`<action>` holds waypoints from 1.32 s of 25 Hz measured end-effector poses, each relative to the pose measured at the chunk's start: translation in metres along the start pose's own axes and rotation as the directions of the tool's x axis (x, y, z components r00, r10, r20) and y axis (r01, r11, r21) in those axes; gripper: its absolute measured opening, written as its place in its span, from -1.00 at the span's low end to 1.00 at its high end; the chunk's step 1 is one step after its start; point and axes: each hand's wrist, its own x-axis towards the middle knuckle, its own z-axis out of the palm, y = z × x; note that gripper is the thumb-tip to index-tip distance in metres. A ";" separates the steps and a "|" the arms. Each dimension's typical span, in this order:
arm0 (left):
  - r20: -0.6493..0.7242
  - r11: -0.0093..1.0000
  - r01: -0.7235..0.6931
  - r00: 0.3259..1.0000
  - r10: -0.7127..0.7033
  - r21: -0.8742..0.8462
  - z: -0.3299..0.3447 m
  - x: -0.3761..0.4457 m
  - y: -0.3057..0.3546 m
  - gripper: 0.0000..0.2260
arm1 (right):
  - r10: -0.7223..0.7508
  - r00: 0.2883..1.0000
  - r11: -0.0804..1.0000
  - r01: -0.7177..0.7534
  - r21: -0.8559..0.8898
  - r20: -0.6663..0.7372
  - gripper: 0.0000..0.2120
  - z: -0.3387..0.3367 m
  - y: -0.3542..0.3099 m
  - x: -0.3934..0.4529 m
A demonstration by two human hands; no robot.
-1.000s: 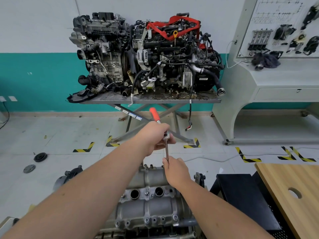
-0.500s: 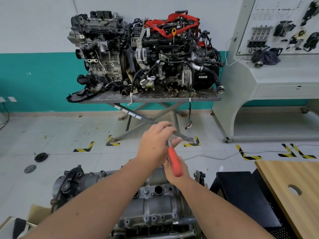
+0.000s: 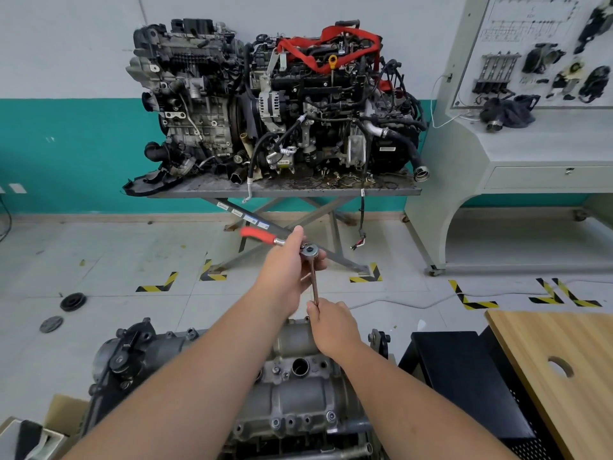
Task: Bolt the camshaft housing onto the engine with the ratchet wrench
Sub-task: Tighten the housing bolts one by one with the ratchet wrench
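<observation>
The left hand point(image 3: 288, 270) grips the ratchet wrench point(image 3: 310, 251) at its head, the right hand point(image 3: 330, 322) pinches its extension over the camshaft housing point(image 3: 298, 386) — a tilted extension could slip off the bolt.

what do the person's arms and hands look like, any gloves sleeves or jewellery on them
Both arms are bare from the bottom edge of the picture to the wrist: no sleeves show anywhere in view. The left hand and right hand wear no gloves. No watch, bracelet or strap shows on either wrist, and no ring shows on the visible fingers. No markings or bandages show.
</observation>
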 end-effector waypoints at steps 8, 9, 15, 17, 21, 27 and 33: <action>0.231 0.437 -0.271 0.962 0.142 0.858 0.013 -0.004 0.038 -0.72 | -0.022 1.000 1.000 0.022 0.011 -0.011 -0.60 0.002 0.003 -0.001; 0.279 0.263 -0.317 0.945 0.171 0.911 0.015 -0.005 0.041 -0.70 | -0.020 1.000 1.000 0.020 0.013 -0.009 -0.60 0.002 0.002 -0.001; 0.667 -0.613 -0.434 0.713 0.215 0.661 0.008 -0.008 0.030 -0.76 | -0.010 1.000 1.000 0.010 0.010 0.010 -0.61 0.002 0.003 -0.001; 0.765 -0.623 -0.499 0.585 0.271 0.603 -0.005 -0.009 0.017 -0.72 | -0.003 1.000 1.000 0.003 0.005 0.004 -0.65 0.001 0.002 -0.001; 0.675 -0.357 -0.616 0.417 0.609 0.702 -0.028 -0.003 -0.009 -0.55 | -0.006 1.000 1.000 0.006 -0.001 -0.013 -0.80 0.003 0.001 -0.001; 0.254 0.733 -0.602 0.798 0.546 0.315 -0.023 -0.009 -0.032 -0.65 | 0.029 0.999 1.000 -0.029 0.000 0.037 -0.62 0.000 0.000 0.003; 0.070 0.972 -0.134 0.986 0.150 -0.191 -0.004 -0.004 -0.022 -0.64 | 0.025 1.000 1.000 -0.025 0.003 0.013 -0.59 0.004 0.002 0.005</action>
